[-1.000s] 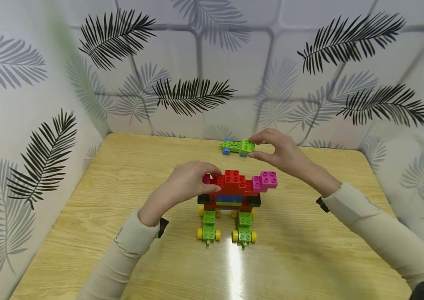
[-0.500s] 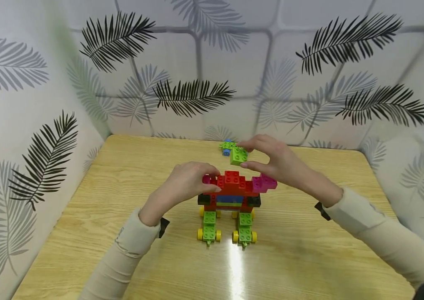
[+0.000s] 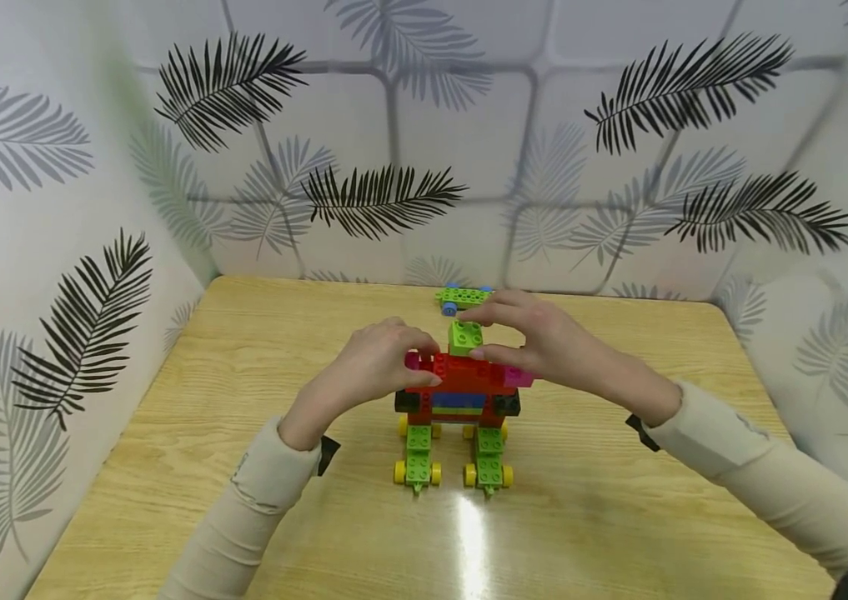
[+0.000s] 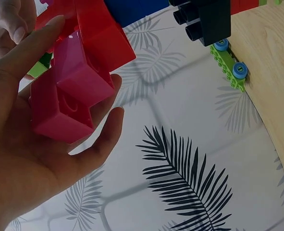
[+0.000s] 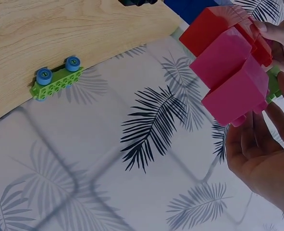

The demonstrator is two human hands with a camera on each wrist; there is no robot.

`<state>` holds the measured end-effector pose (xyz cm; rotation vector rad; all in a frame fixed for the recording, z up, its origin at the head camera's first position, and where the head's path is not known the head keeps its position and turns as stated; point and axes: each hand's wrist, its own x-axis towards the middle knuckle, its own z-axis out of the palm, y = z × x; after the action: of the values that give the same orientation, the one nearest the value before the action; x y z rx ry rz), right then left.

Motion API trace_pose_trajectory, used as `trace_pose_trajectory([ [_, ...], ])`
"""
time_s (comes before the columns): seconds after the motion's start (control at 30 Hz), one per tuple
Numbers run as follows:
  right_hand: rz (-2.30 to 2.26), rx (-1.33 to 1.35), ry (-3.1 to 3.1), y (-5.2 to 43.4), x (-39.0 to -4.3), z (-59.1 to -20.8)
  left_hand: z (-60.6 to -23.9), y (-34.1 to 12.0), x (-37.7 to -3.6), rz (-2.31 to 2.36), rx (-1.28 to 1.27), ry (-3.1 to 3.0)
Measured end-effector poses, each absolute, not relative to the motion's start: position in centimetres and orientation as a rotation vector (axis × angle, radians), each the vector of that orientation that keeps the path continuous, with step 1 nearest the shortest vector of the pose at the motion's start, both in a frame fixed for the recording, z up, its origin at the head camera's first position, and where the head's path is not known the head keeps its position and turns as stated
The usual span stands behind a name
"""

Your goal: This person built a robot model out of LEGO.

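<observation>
Right now the right hand (image 3: 544, 342) pinches a green brick (image 3: 464, 336) atop the red block model (image 3: 461, 387) mid-surface (image 3: 168, 467). Meanwhile the left hand (image 3: 371, 367) grips the model's pink end, fingers curled.

table (image 3: 243, 400): glossy wood-grain | brick model (image 3: 461, 392): smooth shiny plastic | sleeves (image 3: 243, 508): matt cloth

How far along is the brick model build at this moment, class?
Done: the red, blue and black brick model stands on two green wheeled bases with yellow wheels. In hand: the left hand grips its dark pink end, while the right hand pinches a small green brick on top of the red layer. Left: a green wheeled base with blue wheels lies unused at the wooden table's far edge.
</observation>
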<state>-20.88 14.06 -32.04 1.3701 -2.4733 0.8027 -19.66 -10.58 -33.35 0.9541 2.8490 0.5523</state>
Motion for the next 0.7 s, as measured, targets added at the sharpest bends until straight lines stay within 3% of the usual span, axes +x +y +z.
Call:
trace_pose_trajectory([
  [0.7,0.700,1.399,-2.458,14.1,-21.1,-32.0,-33.6,-10.5,-20.8,0.597,1.034,2.838],
])
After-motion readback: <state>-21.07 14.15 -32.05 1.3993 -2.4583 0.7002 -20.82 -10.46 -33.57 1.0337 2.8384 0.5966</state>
